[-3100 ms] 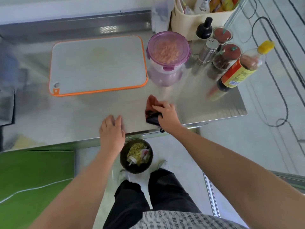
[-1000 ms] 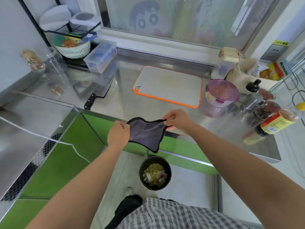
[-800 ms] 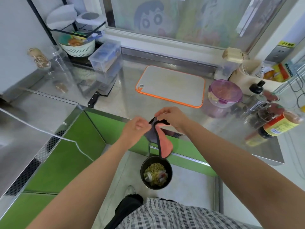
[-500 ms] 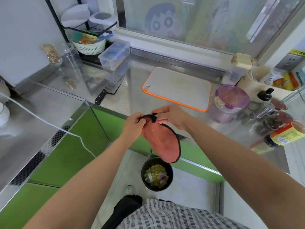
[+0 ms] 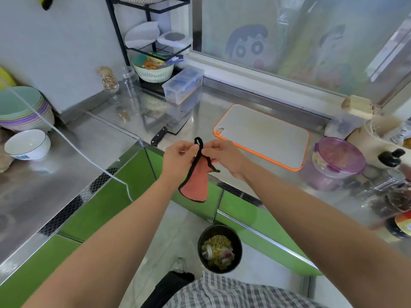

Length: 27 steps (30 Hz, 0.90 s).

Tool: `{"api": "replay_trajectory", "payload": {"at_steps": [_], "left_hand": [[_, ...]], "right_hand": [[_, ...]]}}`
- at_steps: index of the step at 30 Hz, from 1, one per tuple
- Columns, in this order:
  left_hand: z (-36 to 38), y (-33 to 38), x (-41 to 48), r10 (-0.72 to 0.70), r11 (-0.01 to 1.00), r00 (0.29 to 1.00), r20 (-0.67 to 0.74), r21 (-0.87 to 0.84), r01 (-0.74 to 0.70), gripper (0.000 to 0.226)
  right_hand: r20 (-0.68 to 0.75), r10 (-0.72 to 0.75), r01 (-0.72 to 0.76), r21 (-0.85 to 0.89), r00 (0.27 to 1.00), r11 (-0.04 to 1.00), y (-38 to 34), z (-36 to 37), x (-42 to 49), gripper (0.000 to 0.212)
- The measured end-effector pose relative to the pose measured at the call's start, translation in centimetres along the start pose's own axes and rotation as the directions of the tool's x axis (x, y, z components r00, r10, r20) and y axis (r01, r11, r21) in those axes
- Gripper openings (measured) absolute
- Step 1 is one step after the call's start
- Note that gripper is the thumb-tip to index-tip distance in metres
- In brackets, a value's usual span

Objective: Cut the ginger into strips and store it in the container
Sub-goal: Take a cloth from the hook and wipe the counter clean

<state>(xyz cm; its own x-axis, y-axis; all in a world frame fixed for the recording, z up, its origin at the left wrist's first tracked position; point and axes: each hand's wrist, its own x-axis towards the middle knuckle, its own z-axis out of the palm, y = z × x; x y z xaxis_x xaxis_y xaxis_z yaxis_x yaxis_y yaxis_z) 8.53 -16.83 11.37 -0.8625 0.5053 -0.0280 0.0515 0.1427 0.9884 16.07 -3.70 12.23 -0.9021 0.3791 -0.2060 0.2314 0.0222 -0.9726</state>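
A person stands at a steel kitchen counter (image 5: 200,121), holding a small pink cloth (image 5: 195,183) with black edging up in front of them. The left hand (image 5: 178,158) and right hand (image 5: 224,157) both pinch its top edge near the hanging loop, fingers curled onto the fabric, and the rest hangs down. Behind the hands lies a bare cutting board (image 5: 262,136) with an orange rim. Just to its right stands the round container (image 5: 338,161), its purple lid clipped on and pale strips (image 5: 320,160) dimly visible through it. A black-handled knife (image 5: 159,135) lies on the counter left of the board. On the floor below sits a black bin (image 5: 239,252) of scraps.
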Motion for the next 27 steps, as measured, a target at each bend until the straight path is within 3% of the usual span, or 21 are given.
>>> {"api": "replay_trajectory", "payload": {"at_steps": [7,11,15,20,24,27], "left_hand": [[0.6,0.1,0.9,-0.045,0.992,0.999,0.021,-0.114,0.047,0.007],[0.4,0.4,2.3,-0.067,0.974,0.997,0.038,-0.215,0.074,0.008],[-2.4,0.8,5.2,-0.142,0.975,0.978,0.154,-0.150,0.165,0.034],[-8.5,3.2,12.2,-0.046,0.999,0.943,0.328,0.002,0.048,0.009],[-13.7,6.4,19.7,-0.031,1.000,0.971,0.236,0.010,0.029,0.009],[-18.3,9.6,25.8,0.085,0.994,0.994,0.070,0.056,-0.089,0.010]], "right_hand": [[-0.066,-0.078,0.080,0.024,0.995,0.997,0.6,0.5,1.4,0.009],[-0.142,-0.077,0.098,0.151,0.987,0.984,-0.9,1.9,3.2,0.008],[-0.148,-0.042,0.070,0.184,0.988,0.980,-3.8,3.2,7.0,0.019],[-0.161,-0.096,0.123,0.168,0.982,0.978,-8.7,5.5,14.6,0.020],[-0.148,-0.191,0.216,0.182,0.970,0.959,-14.3,8.7,22.7,0.014],[-0.158,-0.266,0.297,0.225,0.951,0.928,-20.0,11.0,28.4,0.016]]}}
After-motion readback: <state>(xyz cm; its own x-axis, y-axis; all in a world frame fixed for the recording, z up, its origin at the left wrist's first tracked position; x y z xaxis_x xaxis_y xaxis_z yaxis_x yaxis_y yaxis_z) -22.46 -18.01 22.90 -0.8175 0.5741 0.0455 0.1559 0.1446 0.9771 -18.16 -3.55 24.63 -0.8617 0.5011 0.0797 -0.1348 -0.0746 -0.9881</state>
